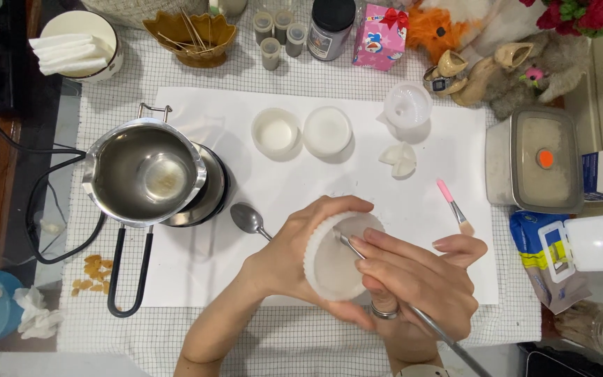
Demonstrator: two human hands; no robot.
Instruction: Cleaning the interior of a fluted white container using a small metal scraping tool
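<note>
**Scraping a white fluted mould over the work sheet**

The largest thing is the white paper sheet (197, 279) spread over a checked cloth, and the work happens at its near edge. The steel melting pot (144, 171) sits on its small burner at the left, nearly empty with only a thin film at the bottom, so the pouring looks done. Two round white moulds (275, 131) and (327, 130) stand filled or set at the sheet's middle, and a small white unmoulded piece (399, 160) lies to their right. What seems left is cleaning or freeing the piece in hand.

The left hand (284, 255) is wrapped around the white fluted mould (336, 262), tilting its open side up. The right hand (417, 279) pinches a thin metal tool (413, 314), whose tip is inside the mould.

Among the packages, a grey lidded box (535, 160) with an orange dot stands at the right; below it lies a blue and yellow wipes pack (542, 244) with its white flap open. A pink gift carton (380, 38) with a red bow and a dark-lidded jar (331, 28) stand at the far edge.
</note>
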